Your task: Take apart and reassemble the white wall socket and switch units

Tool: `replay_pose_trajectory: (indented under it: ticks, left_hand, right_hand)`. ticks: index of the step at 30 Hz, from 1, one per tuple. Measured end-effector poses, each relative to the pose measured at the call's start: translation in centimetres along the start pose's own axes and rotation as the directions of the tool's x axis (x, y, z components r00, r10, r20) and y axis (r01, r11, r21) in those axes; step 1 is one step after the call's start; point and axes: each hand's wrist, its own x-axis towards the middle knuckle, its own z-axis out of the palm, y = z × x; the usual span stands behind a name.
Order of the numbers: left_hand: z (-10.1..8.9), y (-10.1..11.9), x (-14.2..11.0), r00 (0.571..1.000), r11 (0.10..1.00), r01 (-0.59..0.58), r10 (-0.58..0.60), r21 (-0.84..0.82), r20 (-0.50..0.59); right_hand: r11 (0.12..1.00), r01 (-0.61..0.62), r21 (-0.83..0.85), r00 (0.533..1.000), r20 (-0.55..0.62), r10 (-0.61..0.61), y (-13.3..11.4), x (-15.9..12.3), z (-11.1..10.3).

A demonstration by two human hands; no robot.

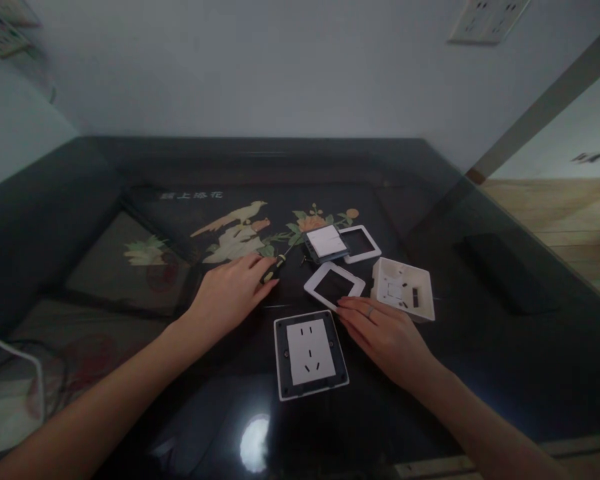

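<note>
My left hand (230, 293) lies flat on the dark glass table (130, 413), fingers stretched out, its fingertips on a small screwdriver (275, 267) with a yellow and black handle. My right hand (385, 333) rests flat with fingers extended, touching the right edge of a white wall socket (307, 353) that lies face up. Its fingertips reach the near corner of an empty white frame (335, 285). Neither hand grips anything.
A white mounting box (405, 288) sits right of the frame. Farther back lie a white switch module (325, 241) and a second empty frame (361, 243). Small dark screws lie near the switch. A dark flat object (500, 267) rests at right. Under the glass is a bird-and-flower painting.
</note>
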Motion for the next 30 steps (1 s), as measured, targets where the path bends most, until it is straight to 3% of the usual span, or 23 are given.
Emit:
replay_pose_trajectory:
  ticks: [8,10,12,15,17,20,23,26,30]
  left_hand:
    - [-0.2,-0.6,0.0,1.000,1.000,0.010,-0.009,-0.021,0.008]
    - [-0.2,-0.7,0.1,1.000,1.000,0.004,-0.004,-0.018,0.009]
    - [-0.1,-0.6,0.1,1.000,1.000,0.003,-0.003,-0.015,0.008]
    - [0.1,-0.5,0.2,1.000,1.000,0.021,-0.021,-0.011,0.022]
    - [0.2,-0.5,0.3,0.999,0.999,0.037,-0.037,-0.004,0.038]
    - [0.2,-0.4,0.3,0.997,0.999,0.047,-0.047,0.005,0.057]
    - [0.0,-0.4,0.2,0.996,0.998,0.051,-0.052,0.024,0.072]
    - [-0.2,-0.6,0.1,0.995,0.998,0.056,-0.058,0.032,0.077]
    - [-0.1,-1.2,0.0,0.997,0.998,0.038,-0.042,0.057,0.065]
  right_hand:
    - [0.992,-0.118,0.038,0.976,-0.179,0.123,0.7,0.4,-2.4]
    - [0.970,-0.214,0.113,0.944,-0.232,0.235,0.9,0.3,-2.9]
    - [0.916,-0.339,0.214,0.878,-0.278,0.390,1.0,0.3,-3.3]
    - [0.764,-0.505,0.402,0.719,-0.295,0.630,1.3,0.2,-3.8]
    - [0.630,-0.550,0.548,0.614,-0.246,0.750,1.6,0.3,-3.8]
    - [0.438,-0.544,0.716,0.522,-0.120,0.845,2.2,0.3,-3.5]
    - [0.250,-0.488,0.837,0.471,0.011,0.882,2.5,0.4,-3.1]
    - [0.074,-0.402,0.913,0.450,0.126,0.884,2.4,0.6,-2.9]
    - [-0.018,-0.378,0.926,0.456,0.203,0.867,1.9,1.0,-3.0]
